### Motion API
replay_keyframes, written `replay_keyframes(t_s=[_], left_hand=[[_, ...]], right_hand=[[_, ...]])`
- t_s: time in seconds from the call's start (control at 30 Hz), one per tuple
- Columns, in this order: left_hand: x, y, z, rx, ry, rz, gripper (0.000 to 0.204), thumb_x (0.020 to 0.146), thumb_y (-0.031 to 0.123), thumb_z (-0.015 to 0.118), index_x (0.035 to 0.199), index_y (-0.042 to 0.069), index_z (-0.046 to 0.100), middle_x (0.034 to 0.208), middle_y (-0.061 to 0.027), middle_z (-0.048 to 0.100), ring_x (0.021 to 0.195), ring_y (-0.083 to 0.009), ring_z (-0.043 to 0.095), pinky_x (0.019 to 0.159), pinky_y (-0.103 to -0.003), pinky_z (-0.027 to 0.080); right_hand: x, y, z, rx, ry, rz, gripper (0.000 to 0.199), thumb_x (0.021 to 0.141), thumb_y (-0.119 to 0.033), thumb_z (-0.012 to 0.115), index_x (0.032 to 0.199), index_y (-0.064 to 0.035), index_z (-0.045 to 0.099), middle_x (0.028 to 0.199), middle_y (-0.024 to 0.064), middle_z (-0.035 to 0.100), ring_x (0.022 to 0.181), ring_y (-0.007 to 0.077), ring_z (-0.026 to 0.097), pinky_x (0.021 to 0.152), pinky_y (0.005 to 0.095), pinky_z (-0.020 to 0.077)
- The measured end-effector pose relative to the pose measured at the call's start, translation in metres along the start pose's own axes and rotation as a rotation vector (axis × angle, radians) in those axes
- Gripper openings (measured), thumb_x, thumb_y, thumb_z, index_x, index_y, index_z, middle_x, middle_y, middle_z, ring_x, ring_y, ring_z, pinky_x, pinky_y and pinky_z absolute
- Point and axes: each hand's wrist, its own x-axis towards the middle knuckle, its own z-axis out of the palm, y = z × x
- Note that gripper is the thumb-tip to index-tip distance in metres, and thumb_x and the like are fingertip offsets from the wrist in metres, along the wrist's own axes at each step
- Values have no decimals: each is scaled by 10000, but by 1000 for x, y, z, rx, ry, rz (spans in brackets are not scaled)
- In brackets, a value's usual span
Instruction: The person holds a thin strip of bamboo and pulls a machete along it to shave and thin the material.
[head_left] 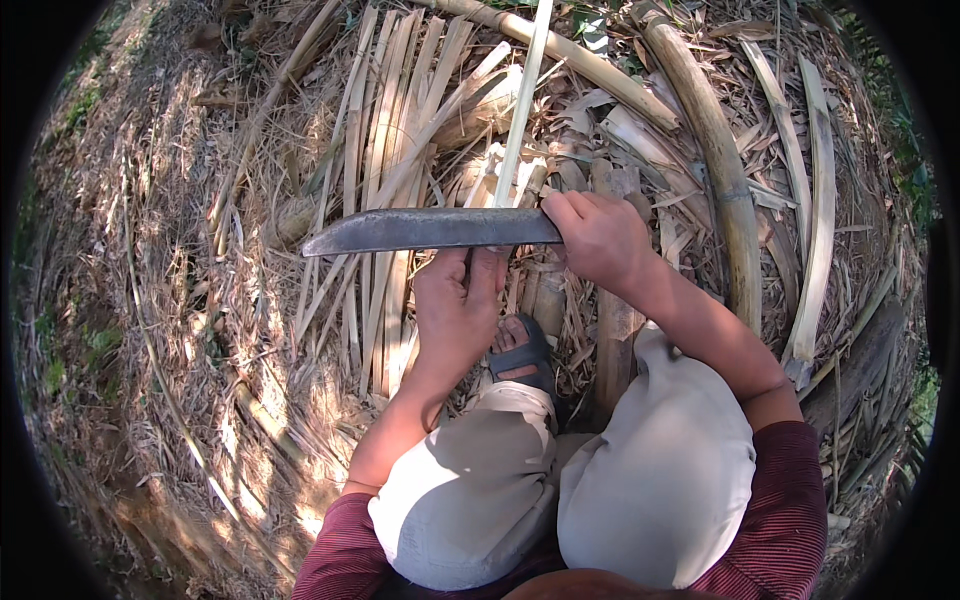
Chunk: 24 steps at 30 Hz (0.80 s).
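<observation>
My right hand (602, 238) is closed round the handle end of a machete (420, 229), whose long dark blade reaches level to the left, its tip free. A pale split bamboo strip (524, 110) runs away from me under the blade to the top edge. Just on the near side of the blade, my left hand (455, 300) pinches the near end of this strip between thumb and fingers. The blade crosses over the strip close to these fingertips and hides part of it. Whether the edge touches the strip I cannot tell.
Several split bamboo strips (385, 130) lie in a bundle ahead on the left. A thick curved bamboo pole (715, 150) and more split lengths (820, 200) lie on the right. My sandalled foot (518, 350) stands below the blade. Dry leaves and husks litter the ground.
</observation>
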Motion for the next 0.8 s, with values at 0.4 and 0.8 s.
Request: replay_keyframes(t_s=[0.4,0.8], left_hand=[[27,3,-14,-410,-158,-211,255,1067,239,492,1073,15,611,728,-10,567,471,-19,349,426,-180,255],[16,5,-8,-222,-149,-258,207,1053,201,516,1012,28,624,702,33,525,482,-10,349,425,-183,236]], right_hand=[[-3,15,-17,336,-16,432,282,954,-316,640,928,-43,576,705,164,618,664,366,638,586,461,488],[-9,8,1,30,-104,88,308,766,-160,756,981,-90,548,786,90,631,709,309,669,594,419,527]])
